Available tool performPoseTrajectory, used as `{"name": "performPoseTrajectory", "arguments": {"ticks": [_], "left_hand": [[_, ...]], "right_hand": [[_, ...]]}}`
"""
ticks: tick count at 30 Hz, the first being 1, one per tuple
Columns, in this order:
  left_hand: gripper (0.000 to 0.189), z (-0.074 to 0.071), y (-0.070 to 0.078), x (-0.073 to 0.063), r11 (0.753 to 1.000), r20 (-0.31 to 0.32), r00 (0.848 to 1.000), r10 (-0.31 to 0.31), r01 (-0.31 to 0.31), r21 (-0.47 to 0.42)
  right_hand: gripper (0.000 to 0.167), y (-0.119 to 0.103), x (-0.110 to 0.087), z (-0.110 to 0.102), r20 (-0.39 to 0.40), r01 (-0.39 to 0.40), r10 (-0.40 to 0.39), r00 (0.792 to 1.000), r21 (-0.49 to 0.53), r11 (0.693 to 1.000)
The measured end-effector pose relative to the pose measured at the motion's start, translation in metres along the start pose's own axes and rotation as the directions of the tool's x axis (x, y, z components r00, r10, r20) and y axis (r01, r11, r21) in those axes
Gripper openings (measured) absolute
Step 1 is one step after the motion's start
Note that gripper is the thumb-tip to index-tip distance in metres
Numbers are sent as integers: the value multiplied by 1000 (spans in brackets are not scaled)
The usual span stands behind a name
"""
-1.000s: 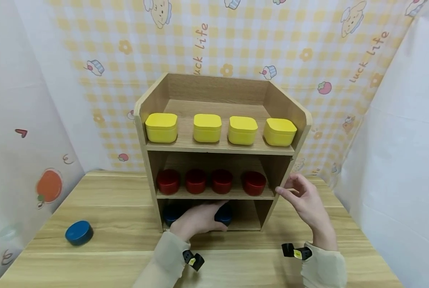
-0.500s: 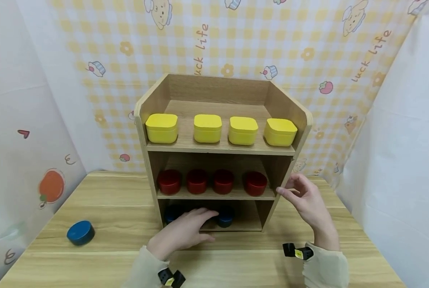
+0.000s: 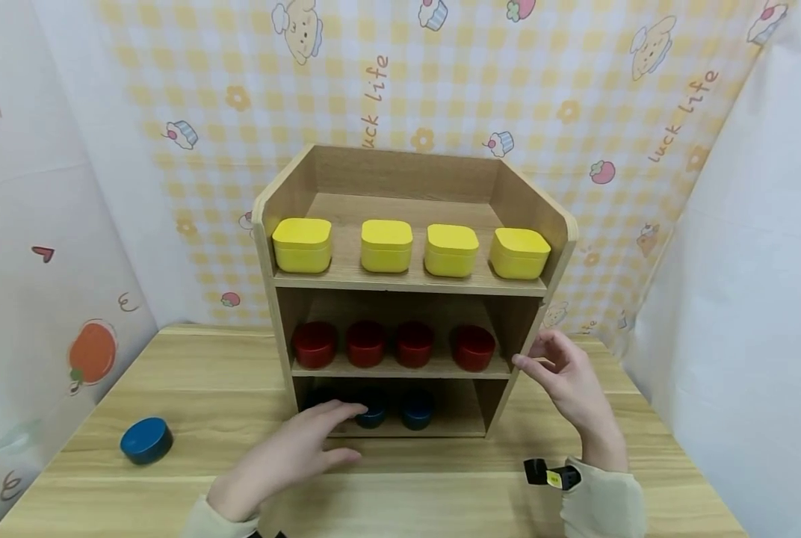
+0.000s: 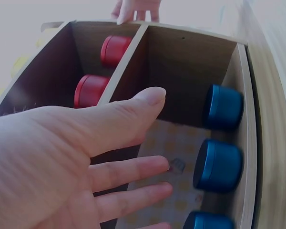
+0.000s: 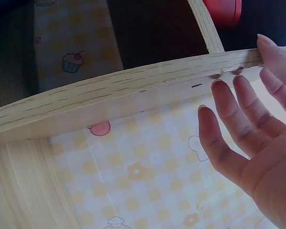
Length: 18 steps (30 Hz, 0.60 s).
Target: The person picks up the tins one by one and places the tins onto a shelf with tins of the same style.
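A wooden shelf [image 3: 400, 284] with three levels stands on the table. My left hand [image 3: 282, 457] is before its bottom level with fingers extended and nothing held. Blue round tins stand on that level; one tin [image 3: 417, 409] is in plain sight, another tin [image 3: 371, 412] is right by the left fingertips, and a third is mostly hidden behind the hand. The left wrist view shows the palm beside this row, apart from the nearest blue tin [image 4: 218, 164]. My right hand [image 3: 571, 388] holds the shelf's right side panel [image 5: 133, 81], thumb at the front edge, fingers on the outer face.
Several yellow square boxes [image 3: 386, 246] line the top level. Several red round tins [image 3: 366, 345] stand along the middle one. A lone blue tin [image 3: 146, 441] lies on the table [image 3: 219, 403] at the left. Patterned cloth [image 3: 441, 82] hangs behind.
My left hand has let go of the rightmost blue tin on the bottom level and drawn back leftward and toward me, uncovering the middle one. The right hand stays at the side panel.
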<state>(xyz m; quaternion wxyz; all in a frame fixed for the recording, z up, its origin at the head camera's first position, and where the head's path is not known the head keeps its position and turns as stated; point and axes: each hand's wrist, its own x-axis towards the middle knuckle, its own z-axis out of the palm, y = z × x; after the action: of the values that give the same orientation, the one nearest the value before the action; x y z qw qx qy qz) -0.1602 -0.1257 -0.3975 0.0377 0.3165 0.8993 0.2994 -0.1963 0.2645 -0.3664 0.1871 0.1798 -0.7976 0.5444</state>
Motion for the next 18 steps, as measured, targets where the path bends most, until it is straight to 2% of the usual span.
{"name": "performPoseTrajectory", "arguments": {"ticks": [5,8,10,13,18], "left_hand": [[58,-11,-9,-14,999,-52,998,40,-39,8],[59,-20,-14,-22,999,-94,995,34,-32,19],[60,-27,-17,-27,1000,-108,994,1,0,11],[65,-36,-20,-38,996,-107,990,-91,89,-22],[66,-50,-33,-55,982,-122,974,-189,187,-33]], "right_hand": [[21,0,2,0,-2,16,-16,1000,3,1000],[22,-1,3,0,1,16,-16,1000,10,1000],[22,0,4,0,3,11,-11,1000,14,1000],[22,0,3,1,10,1,-1,1000,17,1000],[21,2,1,1,8,-14,14,1000,19,1000]]}}
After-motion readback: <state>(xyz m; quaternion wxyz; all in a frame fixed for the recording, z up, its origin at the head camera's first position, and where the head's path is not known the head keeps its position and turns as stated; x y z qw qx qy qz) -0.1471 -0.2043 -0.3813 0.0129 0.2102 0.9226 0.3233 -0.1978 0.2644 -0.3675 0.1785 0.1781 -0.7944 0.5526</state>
